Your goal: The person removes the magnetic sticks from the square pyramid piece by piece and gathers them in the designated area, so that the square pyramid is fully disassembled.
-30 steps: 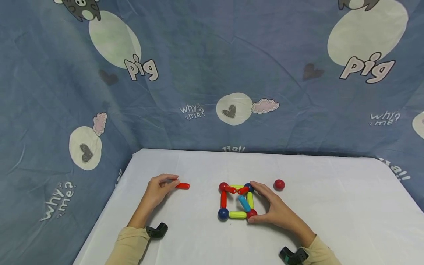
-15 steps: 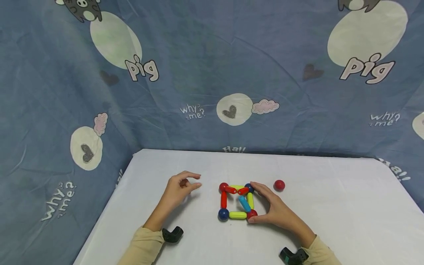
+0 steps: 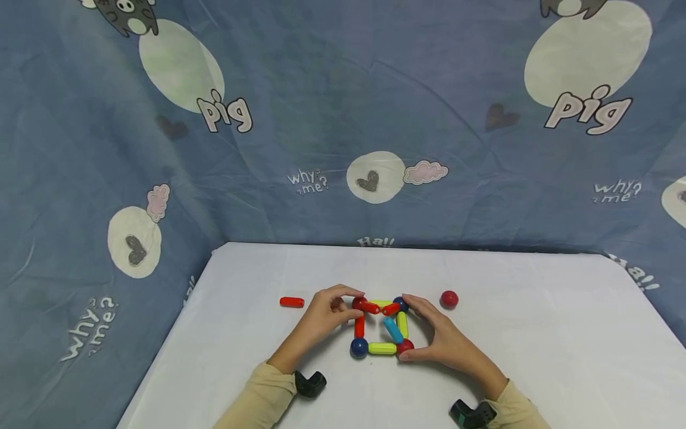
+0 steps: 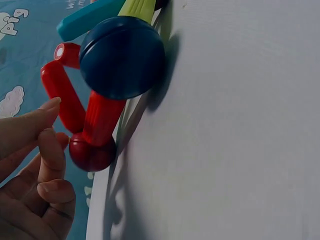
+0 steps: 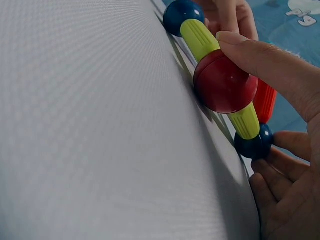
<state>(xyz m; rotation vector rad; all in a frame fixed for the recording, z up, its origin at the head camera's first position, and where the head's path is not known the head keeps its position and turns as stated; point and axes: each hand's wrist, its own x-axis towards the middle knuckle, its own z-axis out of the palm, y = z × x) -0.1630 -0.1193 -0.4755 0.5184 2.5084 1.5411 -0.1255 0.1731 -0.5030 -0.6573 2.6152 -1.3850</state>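
A square of magnetic building sticks and balls [image 3: 382,348] lies on the white table. It has yellow-green and red sides, red and blue corner balls, and red and blue sticks rising inward. My left hand [image 3: 323,313] has thumb and index finger around its far-left red ball [image 4: 92,151], right at the upright red stick [image 4: 64,95]; the other fingers are curled. My right hand [image 3: 449,335] grips the right side, its thumb on the near-right red ball [image 5: 226,82] and its fingers at the far-right blue ball [image 5: 254,142].
A loose red stick [image 3: 292,302] lies left of the square, beyond my left hand. A loose red ball [image 3: 449,300] sits to the right behind my right hand. Blue printed cloth [image 3: 321,220] hangs along the table's far edge.
My left hand has let go of the loose red stick, leaving it on the table, and moved right to the square's far-left corner. The right hand keeps its hold.
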